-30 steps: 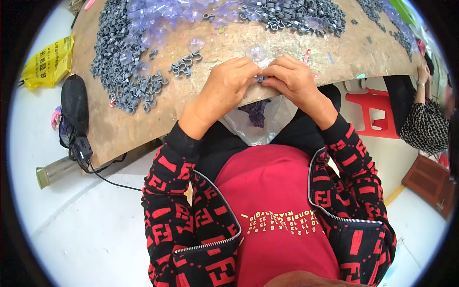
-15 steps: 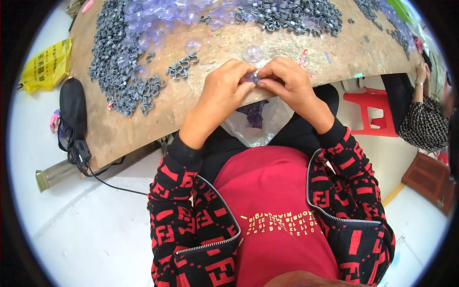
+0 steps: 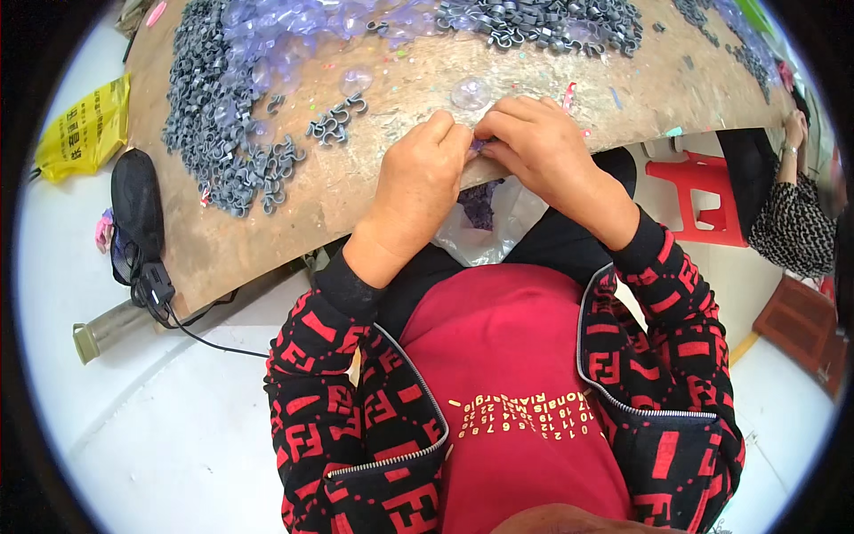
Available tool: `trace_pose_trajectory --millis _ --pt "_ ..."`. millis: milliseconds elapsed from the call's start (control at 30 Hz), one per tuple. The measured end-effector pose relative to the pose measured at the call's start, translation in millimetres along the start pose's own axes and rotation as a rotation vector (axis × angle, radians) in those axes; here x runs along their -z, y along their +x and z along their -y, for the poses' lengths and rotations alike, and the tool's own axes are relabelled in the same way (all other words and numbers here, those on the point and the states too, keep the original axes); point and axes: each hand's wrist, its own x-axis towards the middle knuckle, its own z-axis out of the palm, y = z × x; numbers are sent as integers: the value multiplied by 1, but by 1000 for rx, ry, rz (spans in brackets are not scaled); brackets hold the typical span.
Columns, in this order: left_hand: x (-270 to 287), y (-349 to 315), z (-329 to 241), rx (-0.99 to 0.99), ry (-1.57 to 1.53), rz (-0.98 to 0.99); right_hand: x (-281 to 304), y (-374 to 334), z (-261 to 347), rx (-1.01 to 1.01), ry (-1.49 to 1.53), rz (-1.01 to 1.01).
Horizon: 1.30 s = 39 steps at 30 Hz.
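Both my hands meet at the table's near edge. My left hand (image 3: 420, 178) is closed, thumb and fingers pinched together. The fingers of my right hand (image 3: 544, 158) are bent and pinched against them. Between the fingertips a bit of a translucent purple suction cup (image 3: 478, 144) shows; most of it is hidden. Just beyond my hands, one clear suction cup (image 3: 470, 93) lies on the wooden table (image 3: 258, 245). Left of my left hand lies a small group of grey plastic clips (image 3: 336, 121), with another clear suction cup (image 3: 355, 82) behind it.
A large heap of grey clips (image 3: 200, 116) and purple suction cups (image 3: 285, 36) covers the far left. More clips (image 3: 543, 22) lie at the back. A plastic bag (image 3: 511, 222) hangs below the edge. A red stool (image 3: 703, 196) and another person's hand (image 3: 794, 129) are at right.
My hands stay together, the fingers shifting around the small piece. My right hand has turned and its elbow swung outward; less of the purple piece shows now.
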Motion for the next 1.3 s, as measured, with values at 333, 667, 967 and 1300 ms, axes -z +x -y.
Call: trace_pose_trajectory --millis 333,667,967,1300 --pt "2 6 -12 -61 242 13 -12 -6 -6 19 33 -100" --pt "-4 3 -7 13 141 30 -17 -11 -14 11 163 -131" --pt "11 -40 -27 73 -338 33 3 -5 -14 -480 828 -47" --pt "7 -58 -33 193 -381 210 -30 21 -30 -170 269 -194"
